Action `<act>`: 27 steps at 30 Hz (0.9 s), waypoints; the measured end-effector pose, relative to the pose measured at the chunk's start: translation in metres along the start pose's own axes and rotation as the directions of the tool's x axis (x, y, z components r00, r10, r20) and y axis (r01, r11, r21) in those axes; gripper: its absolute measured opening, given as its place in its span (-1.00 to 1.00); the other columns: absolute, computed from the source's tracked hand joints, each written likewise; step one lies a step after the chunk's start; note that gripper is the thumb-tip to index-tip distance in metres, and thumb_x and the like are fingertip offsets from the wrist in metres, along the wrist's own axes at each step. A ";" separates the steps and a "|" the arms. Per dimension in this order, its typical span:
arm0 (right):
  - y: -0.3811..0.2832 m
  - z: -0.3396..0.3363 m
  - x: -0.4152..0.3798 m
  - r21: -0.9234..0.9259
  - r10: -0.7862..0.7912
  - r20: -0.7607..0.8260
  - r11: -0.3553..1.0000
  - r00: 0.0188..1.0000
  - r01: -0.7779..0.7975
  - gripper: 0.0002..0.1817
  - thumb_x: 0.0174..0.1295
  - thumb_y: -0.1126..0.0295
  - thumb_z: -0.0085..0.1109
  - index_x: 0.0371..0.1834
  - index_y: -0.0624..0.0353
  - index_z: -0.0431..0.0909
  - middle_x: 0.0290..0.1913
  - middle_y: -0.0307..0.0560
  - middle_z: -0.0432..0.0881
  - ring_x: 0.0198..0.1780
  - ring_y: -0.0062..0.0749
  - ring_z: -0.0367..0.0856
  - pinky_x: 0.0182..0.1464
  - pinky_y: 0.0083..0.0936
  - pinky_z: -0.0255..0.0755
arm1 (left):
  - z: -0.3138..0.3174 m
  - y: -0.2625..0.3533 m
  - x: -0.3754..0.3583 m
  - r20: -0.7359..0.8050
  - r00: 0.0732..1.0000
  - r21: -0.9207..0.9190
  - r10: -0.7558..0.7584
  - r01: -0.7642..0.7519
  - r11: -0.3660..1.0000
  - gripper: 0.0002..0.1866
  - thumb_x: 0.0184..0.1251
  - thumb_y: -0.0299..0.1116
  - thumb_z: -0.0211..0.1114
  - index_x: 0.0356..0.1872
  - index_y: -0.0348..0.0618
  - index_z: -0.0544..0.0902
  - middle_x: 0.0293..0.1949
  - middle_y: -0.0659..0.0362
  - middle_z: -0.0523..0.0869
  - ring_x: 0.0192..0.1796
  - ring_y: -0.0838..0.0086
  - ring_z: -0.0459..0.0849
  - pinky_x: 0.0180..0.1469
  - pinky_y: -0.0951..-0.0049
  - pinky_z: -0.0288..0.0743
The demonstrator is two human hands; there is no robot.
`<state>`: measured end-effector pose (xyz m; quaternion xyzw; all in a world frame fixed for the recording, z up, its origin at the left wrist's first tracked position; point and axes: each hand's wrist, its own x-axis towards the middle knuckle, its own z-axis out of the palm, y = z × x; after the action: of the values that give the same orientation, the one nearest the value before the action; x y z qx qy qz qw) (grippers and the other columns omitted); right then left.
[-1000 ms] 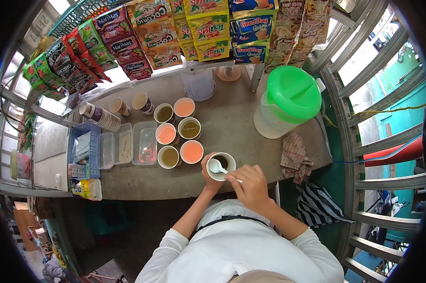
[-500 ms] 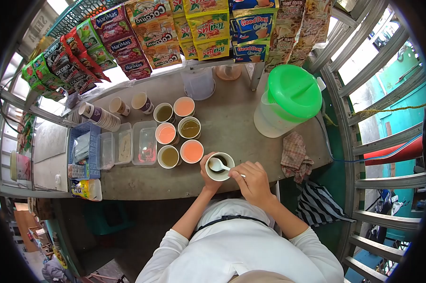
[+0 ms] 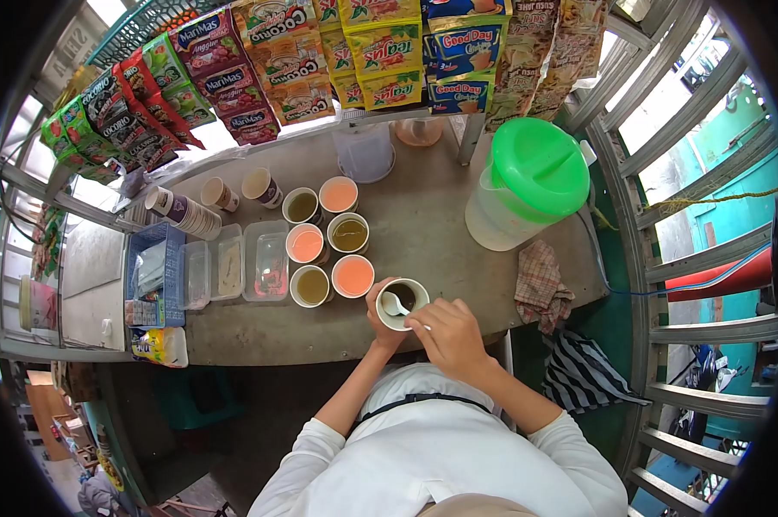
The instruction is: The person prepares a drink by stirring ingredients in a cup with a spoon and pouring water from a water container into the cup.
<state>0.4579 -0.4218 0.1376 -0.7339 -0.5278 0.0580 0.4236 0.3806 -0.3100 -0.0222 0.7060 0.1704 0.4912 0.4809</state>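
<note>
From my remote view, the spoon (image 3: 397,305) handle is hidden under the right hand (image 3: 447,336), and its bowl blocks part of the dark drink in the cup (image 3: 403,303). The left hand (image 3: 380,320) is mostly behind the cup; I see only the fingers at its near-left side. Above the cup, the hanging sachets (image 3: 380,52) are cut off by the top edge. Left of the cup, the contents of the clear tubs (image 3: 230,269) are too blurred to tell.

A plain white short-sleeved cotton shirt (image 3: 440,448) covers the person's shoulders and back; its sleeves end just above the elbows, leaving both forearms bare; a thin dark strap (image 3: 415,399) curves across the far side of the shirt; no rings, watch or gloves show on either hand.
</note>
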 end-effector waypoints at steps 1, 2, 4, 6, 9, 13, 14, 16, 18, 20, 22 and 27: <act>0.002 0.003 0.001 -0.014 -0.001 0.023 1.000 1.000 0.002 -0.85 0.32 0.36 0.13 -0.37 0.15 0.62 -0.42 -0.15 0.61 -0.39 -0.28 0.46 -0.30 -0.36 0.19 | 0.000 0.000 0.001 -0.002 1.000 0.008 0.001 -0.001 1.000 -0.15 -0.11 -0.19 0.68 0.16 -0.26 0.34 0.01 -0.01 0.66 0.00 0.29 0.69 0.06 0.35 0.58; 0.001 0.000 0.000 -0.008 -0.001 0.006 1.000 1.000 0.001 -0.85 0.33 0.36 0.13 -0.36 0.15 0.62 -0.41 -0.16 0.61 -0.39 -0.28 0.46 -0.29 -0.36 0.19 | -0.001 -0.001 0.001 -0.007 1.000 0.009 -0.001 0.001 1.000 -0.15 -0.11 -0.18 0.68 0.15 -0.26 0.34 0.02 -0.01 0.66 0.00 0.29 0.69 0.07 0.35 0.58; -0.005 -0.014 0.002 0.007 0.003 -0.021 1.000 1.000 -0.003 -0.84 0.33 0.35 0.12 -0.35 0.15 0.62 -0.40 -0.16 0.61 -0.38 -0.28 0.46 -0.29 -0.36 0.19 | -0.001 -0.003 -0.001 -0.014 1.000 -0.001 -0.009 0.009 1.000 -0.16 -0.10 -0.17 0.67 0.15 -0.27 0.34 0.02 -0.01 0.65 0.00 0.28 0.69 0.07 0.34 0.57; -0.004 -0.010 0.001 0.013 -0.020 0.032 1.000 0.999 0.020 -0.84 0.34 0.34 0.12 -0.34 0.15 0.62 -0.39 -0.17 0.61 -0.37 -0.29 0.46 -0.28 -0.36 0.18 | 0.000 -0.007 -0.004 -0.006 1.000 -0.023 -0.023 0.023 0.999 -0.16 -0.10 -0.18 0.67 0.15 -0.27 0.34 0.03 -0.01 0.65 0.00 0.28 0.69 0.07 0.35 0.58; 0.004 -0.005 -0.001 -0.014 -0.025 0.081 1.000 0.996 0.026 -0.84 0.34 0.33 0.11 -0.34 0.14 0.61 -0.38 -0.18 0.60 -0.35 -0.30 0.45 -0.27 -0.37 0.18 | -0.003 -0.006 -0.001 0.029 1.000 0.013 -0.004 0.004 1.000 -0.17 -0.09 -0.23 0.67 0.15 -0.26 0.34 0.03 -0.01 0.64 0.00 0.28 0.69 0.06 0.36 0.58; 0.008 -0.019 0.003 -0.066 -0.024 0.085 0.997 0.996 0.030 -0.82 0.35 0.32 0.10 -0.33 0.13 0.62 -0.37 -0.21 0.59 -0.34 -0.31 0.44 -0.26 -0.37 0.18 | -0.003 -0.001 0.004 0.034 0.998 0.021 0.056 -0.057 0.998 -0.18 -0.10 -0.29 0.67 0.16 -0.26 0.34 0.03 -0.01 0.64 0.01 0.29 0.68 0.07 0.36 0.57; 0.010 -0.018 0.002 -0.065 -0.026 0.112 0.997 0.993 0.033 -0.82 0.35 0.31 0.09 -0.33 0.13 0.62 -0.38 -0.21 0.59 -0.34 -0.31 0.44 -0.27 -0.37 0.18 | -0.001 -0.003 0.004 0.027 0.998 -0.030 0.057 -0.056 0.998 -0.18 -0.10 -0.30 0.67 0.17 -0.26 0.34 0.04 -0.01 0.64 0.02 0.28 0.68 0.08 0.36 0.57; 0.015 -0.014 -0.001 -0.062 -0.029 0.164 0.997 0.986 0.040 -0.82 0.35 0.30 0.09 -0.33 0.12 0.62 -0.38 -0.23 0.59 -0.34 -0.31 0.44 -0.27 -0.38 0.18 | 0.000 -0.004 0.003 0.030 0.998 -0.069 0.059 -0.057 0.996 -0.18 -0.10 -0.31 0.66 0.17 -0.26 0.34 0.04 -0.01 0.64 0.03 0.28 0.68 0.09 0.35 0.57; 0.010 -0.016 -0.001 -0.029 -0.039 0.133 0.999 0.990 0.043 -0.82 0.35 0.30 0.10 -0.33 0.11 0.62 -0.38 -0.24 0.59 -0.34 -0.32 0.43 -0.27 -0.38 0.18 | -0.001 -0.002 0.004 0.039 0.997 0.001 0.073 -0.073 0.997 -0.18 -0.10 -0.33 0.66 0.17 -0.26 0.34 0.04 -0.01 0.64 0.03 0.28 0.68 0.09 0.35 0.57; 0.003 -0.020 -0.002 -0.012 -0.051 0.116 0.999 0.992 0.052 -0.83 0.35 0.30 0.10 -0.34 0.10 0.62 -0.37 -0.25 0.59 -0.34 -0.33 0.43 -0.27 -0.38 0.18 | -0.005 0.005 0.005 0.058 0.994 0.117 0.089 -0.095 0.989 -0.18 -0.11 -0.33 0.66 0.17 -0.26 0.34 0.05 -0.02 0.64 0.03 0.29 0.68 0.09 0.35 0.57; -0.002 -0.025 -0.002 -0.013 -0.066 0.105 0.998 0.992 0.068 -0.83 0.34 0.29 0.11 -0.35 0.10 0.62 -0.37 -0.27 0.60 -0.34 -0.34 0.42 -0.27 -0.39 0.18 | -0.006 0.005 0.004 0.065 0.994 0.115 0.092 -0.099 0.988 -0.18 -0.11 -0.33 0.66 0.17 -0.26 0.34 0.05 -0.02 0.64 0.03 0.28 0.68 0.09 0.35 0.57; 0.005 -0.015 -0.007 -0.099 -0.109 0.189 0.987 0.976 0.130 -0.86 0.31 0.30 0.14 -0.34 0.07 0.62 -0.35 -0.29 0.60 -0.33 -0.37 0.42 -0.26 -0.40 0.17 | 0.003 -0.015 -0.003 -0.005 0.999 -0.162 0.042 -0.042 0.986 -0.19 -0.09 -0.34 0.65 0.17 -0.28 0.34 0.05 -0.04 0.63 0.04 0.28 0.67 0.11 0.33 0.56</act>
<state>0.4664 -0.4360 0.1410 -0.7147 -0.6102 0.0704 0.3347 0.3854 -0.3068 -0.0372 0.6677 0.1153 0.5140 0.5260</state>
